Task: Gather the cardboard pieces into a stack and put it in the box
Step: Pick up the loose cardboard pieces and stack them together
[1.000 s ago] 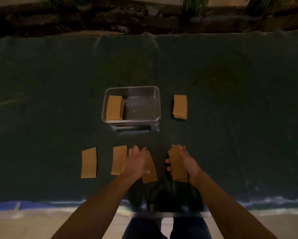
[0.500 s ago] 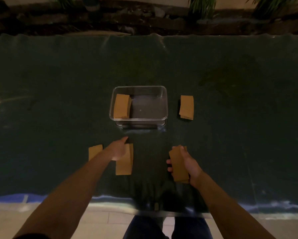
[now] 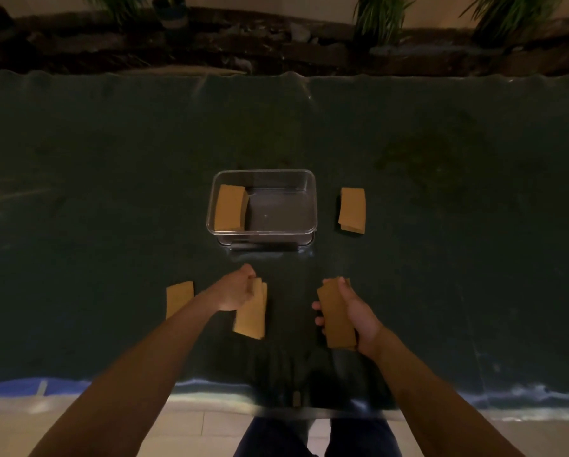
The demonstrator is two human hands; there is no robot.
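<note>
A clear plastic box [image 3: 312, 206] stands mid-table with a stack of brown cardboard pieces [image 3: 230, 207] leaning in its left end. Another small stack of cardboard [image 3: 352, 210] lies right of the box. My right hand [image 3: 355, 313] is shut on a stack of cardboard pieces [image 3: 334, 316] near the front edge. My left hand [image 3: 235, 290] pinches the top of two overlapped cardboard pieces [image 3: 252, 316], lifting their far end. A single cardboard piece [image 3: 178, 296] lies flat left of my left forearm.
The table is covered with a dark green cloth [image 3: 111, 192]. Its front edge [image 3: 210, 387] runs just below my forearms. Plants and rocks [image 3: 375, 24] line the far side beyond the table.
My left hand slid one cardboard piece left onto its neighbour, then closed on the pair. The right hand kept its stack in place.
</note>
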